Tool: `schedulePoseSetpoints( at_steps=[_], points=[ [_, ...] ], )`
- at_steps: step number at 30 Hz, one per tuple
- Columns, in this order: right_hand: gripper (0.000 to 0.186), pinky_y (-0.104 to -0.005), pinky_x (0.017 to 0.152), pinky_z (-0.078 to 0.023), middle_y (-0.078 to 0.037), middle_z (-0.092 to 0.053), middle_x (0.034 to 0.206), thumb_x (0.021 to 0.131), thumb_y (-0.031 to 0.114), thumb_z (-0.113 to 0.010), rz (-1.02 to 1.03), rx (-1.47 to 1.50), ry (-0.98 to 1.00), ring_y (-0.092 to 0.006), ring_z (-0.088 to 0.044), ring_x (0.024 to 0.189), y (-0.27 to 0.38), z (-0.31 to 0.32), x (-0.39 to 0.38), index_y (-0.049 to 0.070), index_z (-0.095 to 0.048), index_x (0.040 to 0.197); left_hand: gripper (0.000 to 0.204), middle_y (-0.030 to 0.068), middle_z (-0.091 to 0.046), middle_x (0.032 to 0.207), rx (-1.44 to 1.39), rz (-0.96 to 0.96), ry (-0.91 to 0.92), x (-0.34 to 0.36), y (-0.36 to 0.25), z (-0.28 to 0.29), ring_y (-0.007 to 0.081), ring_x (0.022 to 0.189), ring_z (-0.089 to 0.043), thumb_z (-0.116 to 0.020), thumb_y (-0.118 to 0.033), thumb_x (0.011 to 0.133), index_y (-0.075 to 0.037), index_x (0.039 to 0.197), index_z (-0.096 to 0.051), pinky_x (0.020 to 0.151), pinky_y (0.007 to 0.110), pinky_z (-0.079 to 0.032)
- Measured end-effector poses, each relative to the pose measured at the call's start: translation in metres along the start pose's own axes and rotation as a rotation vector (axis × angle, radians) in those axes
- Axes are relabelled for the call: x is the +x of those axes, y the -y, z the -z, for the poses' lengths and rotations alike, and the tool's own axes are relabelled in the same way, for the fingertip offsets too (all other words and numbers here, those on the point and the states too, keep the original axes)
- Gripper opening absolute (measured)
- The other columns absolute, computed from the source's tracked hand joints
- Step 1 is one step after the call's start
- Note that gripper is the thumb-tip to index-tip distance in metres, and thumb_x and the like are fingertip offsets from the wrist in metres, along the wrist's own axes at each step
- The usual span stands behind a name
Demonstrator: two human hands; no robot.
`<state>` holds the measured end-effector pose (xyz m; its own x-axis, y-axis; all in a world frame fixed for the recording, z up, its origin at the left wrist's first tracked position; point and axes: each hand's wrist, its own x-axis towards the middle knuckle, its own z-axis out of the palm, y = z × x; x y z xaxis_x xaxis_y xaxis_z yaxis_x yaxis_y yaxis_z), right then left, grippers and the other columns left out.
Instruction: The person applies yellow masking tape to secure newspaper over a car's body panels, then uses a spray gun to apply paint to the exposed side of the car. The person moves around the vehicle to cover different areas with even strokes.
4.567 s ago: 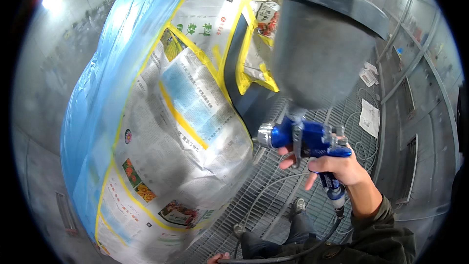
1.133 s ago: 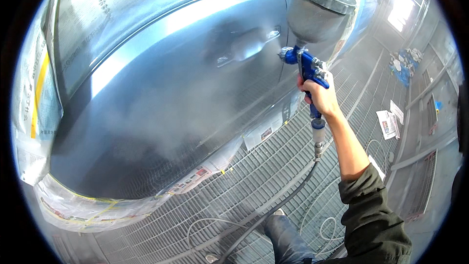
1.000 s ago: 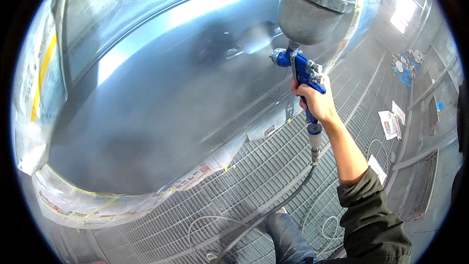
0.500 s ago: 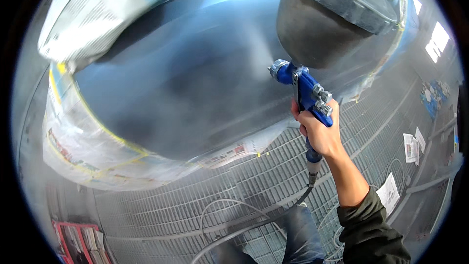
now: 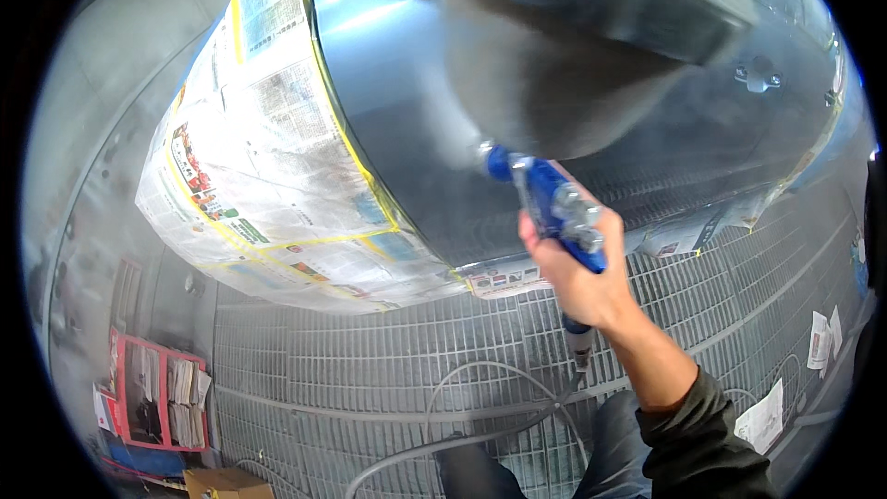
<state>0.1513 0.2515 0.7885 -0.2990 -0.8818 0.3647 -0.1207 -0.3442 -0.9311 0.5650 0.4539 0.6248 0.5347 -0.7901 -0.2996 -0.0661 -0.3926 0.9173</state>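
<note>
My right hand [image 5: 591, 282] is wrapped around the grip of a blue spray gun [image 5: 552, 201], blurred by motion. On top of the gun sits a large grey paint cup [image 5: 554, 69], tilted and hiding part of the car behind it. A pale mist fans from the nozzle toward a dark blue-grey car panel [image 5: 393, 120]; the nozzle stays apart from the surface. Newspaper masking [image 5: 277, 166] edged with yellow tape covers the car left of the panel. Below the grip hangs the air hose [image 5: 480, 439]. My left hand is out of the picture.
A grated floor [image 5: 351, 360] runs beneath the car. Loops of hose lie near my legs. At the lower left stand a red rack [image 5: 164, 397] of papers and a cardboard box [image 5: 226, 482]. Loose paper sheets [image 5: 760, 416] lie to the right. A door handle recess [image 5: 759, 76] shows at the upper right.
The view has swung left along the car, bringing the newspaper-covered section nearer the middle. My right hand has carried the spray gun left along the panel, with mist still leaving the nozzle.
</note>
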Motion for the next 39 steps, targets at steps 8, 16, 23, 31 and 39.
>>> schedulePoseSetpoints(
  at_steps=[8, 16, 23, 31, 39],
  points=[
    [0.058, -0.0215, 0.059, -0.042, -0.003, -0.059, 0.073, 0.077, 0.002, -0.056, -0.228, 0.085, 0.220, -0.0049, -0.049, 0.062, -0.013, -0.037, 0.009, 0.003, -0.047, 0.135, 0.030, -0.0027, -0.038, 0.051, -0.022, -0.009, -0.006, 0.012, 0.013, 0.005, 0.0080, 0.045, -0.029, -0.060, -0.010, 0.082, -0.010, 0.057, -0.043, 0.044, 0.030, -0.022],
    [0.063, -0.0196, 0.061, -0.042, 0.003, -0.056, 0.075, 0.073, 0.001, -0.052, -0.172, -0.030, -0.050, -0.0040, -0.049, 0.064, -0.012, 0.065, -0.009, 0.003, -0.047, 0.135, 0.030, -0.0014, -0.038, 0.051, 0.059, -0.032, 0.096, 0.006, 0.016, -0.034, 0.0092, 0.044, -0.030, -0.064, -0.013, 0.081, -0.011, 0.059, -0.044, 0.043, 0.031, -0.021],
    [0.008, -0.0209, 0.043, -0.032, 0.002, -0.048, 0.062, 0.070, 0.002, -0.055, -0.054, -0.037, -0.277, -0.0043, -0.041, 0.048, 0.000, 0.179, -0.024, 0.002, -0.057, 0.077, 0.035, -0.0025, -0.039, 0.049, 0.143, -0.064, 0.267, -0.020, 0.028, -0.087, 0.0075, 0.044, -0.029, -0.072, -0.013, 0.077, -0.011, 0.057, -0.043, 0.042, 0.030, -0.020],
    [0.006, -0.0226, 0.044, -0.037, -0.002, -0.053, 0.063, 0.068, 0.002, -0.056, -0.141, -0.171, -0.482, -0.0081, -0.046, 0.049, 0.015, 0.328, -0.046, 0.001, -0.059, 0.073, 0.024, -0.0020, -0.044, 0.051, 0.542, -0.131, 0.419, -0.062, 0.010, -0.148, 0.0082, 0.048, -0.035, -0.076, -0.017, 0.076, -0.006, 0.063, -0.059, 0.044, 0.031, -0.027],
    [0.006, -0.0233, 0.043, -0.039, -0.002, -0.054, 0.064, 0.070, 0.005, -0.054, -0.052, -0.246, -0.522, -0.0087, -0.048, 0.051, 0.023, 0.444, -0.049, 0.002, -0.058, 0.073, 0.020, 0.0061, -0.055, 0.061, 0.806, -0.226, 0.637, -0.122, -0.011, -0.210, 0.0155, 0.052, -0.047, -0.077, -0.022, 0.074, -0.005, 0.078, -0.067, 0.050, 0.036, -0.038]
  ],
)
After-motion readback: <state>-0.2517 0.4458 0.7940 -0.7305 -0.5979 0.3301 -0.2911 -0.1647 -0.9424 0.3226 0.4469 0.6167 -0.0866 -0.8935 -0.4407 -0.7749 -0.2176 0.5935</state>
